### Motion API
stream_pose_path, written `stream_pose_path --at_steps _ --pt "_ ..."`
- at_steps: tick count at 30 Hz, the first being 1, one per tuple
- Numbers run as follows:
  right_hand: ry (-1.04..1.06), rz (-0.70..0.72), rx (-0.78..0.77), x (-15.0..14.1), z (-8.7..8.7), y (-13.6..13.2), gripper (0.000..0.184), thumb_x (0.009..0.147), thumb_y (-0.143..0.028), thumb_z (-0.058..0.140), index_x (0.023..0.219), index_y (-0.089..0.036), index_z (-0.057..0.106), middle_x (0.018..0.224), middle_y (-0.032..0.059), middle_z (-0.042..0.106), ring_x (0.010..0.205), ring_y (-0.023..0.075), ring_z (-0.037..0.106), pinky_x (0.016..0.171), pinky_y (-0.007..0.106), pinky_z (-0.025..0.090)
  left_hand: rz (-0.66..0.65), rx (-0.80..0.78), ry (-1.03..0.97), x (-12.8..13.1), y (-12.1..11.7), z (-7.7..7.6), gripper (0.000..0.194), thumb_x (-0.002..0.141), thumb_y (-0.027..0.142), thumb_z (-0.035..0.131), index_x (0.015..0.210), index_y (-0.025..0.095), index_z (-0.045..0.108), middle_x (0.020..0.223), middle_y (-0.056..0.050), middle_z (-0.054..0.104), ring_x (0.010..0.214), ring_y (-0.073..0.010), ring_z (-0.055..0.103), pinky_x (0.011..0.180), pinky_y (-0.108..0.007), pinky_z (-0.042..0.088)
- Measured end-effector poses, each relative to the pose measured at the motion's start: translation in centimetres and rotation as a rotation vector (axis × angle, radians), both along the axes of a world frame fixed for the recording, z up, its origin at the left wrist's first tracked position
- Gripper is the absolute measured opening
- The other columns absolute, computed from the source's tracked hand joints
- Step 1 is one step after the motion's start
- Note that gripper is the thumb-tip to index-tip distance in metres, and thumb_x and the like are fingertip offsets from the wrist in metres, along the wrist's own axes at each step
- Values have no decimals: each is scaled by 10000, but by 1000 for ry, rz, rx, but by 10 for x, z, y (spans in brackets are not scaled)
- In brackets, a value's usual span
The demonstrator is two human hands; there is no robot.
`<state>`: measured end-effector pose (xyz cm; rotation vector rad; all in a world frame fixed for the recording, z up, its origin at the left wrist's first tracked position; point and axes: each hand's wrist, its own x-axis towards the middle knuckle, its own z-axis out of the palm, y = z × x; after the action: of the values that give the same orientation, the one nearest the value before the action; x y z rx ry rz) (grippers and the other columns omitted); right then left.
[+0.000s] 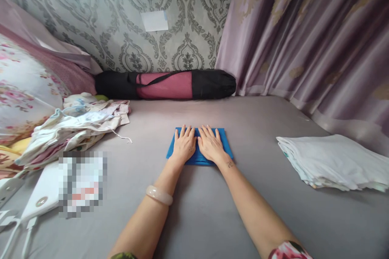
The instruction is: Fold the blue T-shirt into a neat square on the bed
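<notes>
A folded blue cloth (199, 158) lies flat on the grey sheet (206, 206), straight ahead of me. My left hand (184, 142) rests palm down on its left half, fingers stretched out and pointing away. On the right half my right hand (210, 142) lies the same way, fingers a little spread. Between the two hands there is a narrow gap where the blue shows. Both palms hide much of the cloth's top, and layered folds appear along its near edge. A pale bangle (159, 195) circles my left forearm.
To the right lies a stack of folded white cloths (334, 162). At the left are piled baby clothes (82, 121), a white device (45, 190) with cables and a blurred item. A black and pink rolled bag (165, 85) lies along the wall. Purple curtains (288, 36) hang at right.
</notes>
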<state>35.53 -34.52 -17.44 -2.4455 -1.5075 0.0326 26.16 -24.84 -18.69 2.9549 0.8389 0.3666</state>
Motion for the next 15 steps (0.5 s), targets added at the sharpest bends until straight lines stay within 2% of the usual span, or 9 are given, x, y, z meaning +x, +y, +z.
stream_pose_path --at_steps 2,7,11,15 --pt "-19 -13 17 1 1 0 538 991 -299 245 1485 -122 365 1565 76 307 1467 239 186 1191 503 89 -11 24 -33 1 1 -1 502 989 282 258 1447 147 413 1513 -79 413 1450 -284 257 1171 -555 209" --pt "7 12 -36 2 -7 1 539 984 -292 253 1476 -111 381 1556 74 327 1462 248 199 1188 505 110 -93 -35 46 4 3 -6 490 985 285 279 1436 172 430 1518 -68 406 1429 -279 309 1151 -551 262" --pt "3 12 -21 1 -10 0 540 984 -295 255 1475 -110 382 1555 74 330 1463 246 195 1189 498 108 -86 -40 55 4 2 -6 491 984 280 282 1441 171 424 1522 -70 399 1432 -282 302 1154 -554 249" --pt "-9 -22 -5 1 -5 -2 529 986 -294 263 1471 -127 392 1553 80 336 1458 247 212 1186 501 104 -51 -31 26 3 0 -1 490 984 297 294 1433 166 438 1515 -88 408 1434 -287 297 1156 -553 241"
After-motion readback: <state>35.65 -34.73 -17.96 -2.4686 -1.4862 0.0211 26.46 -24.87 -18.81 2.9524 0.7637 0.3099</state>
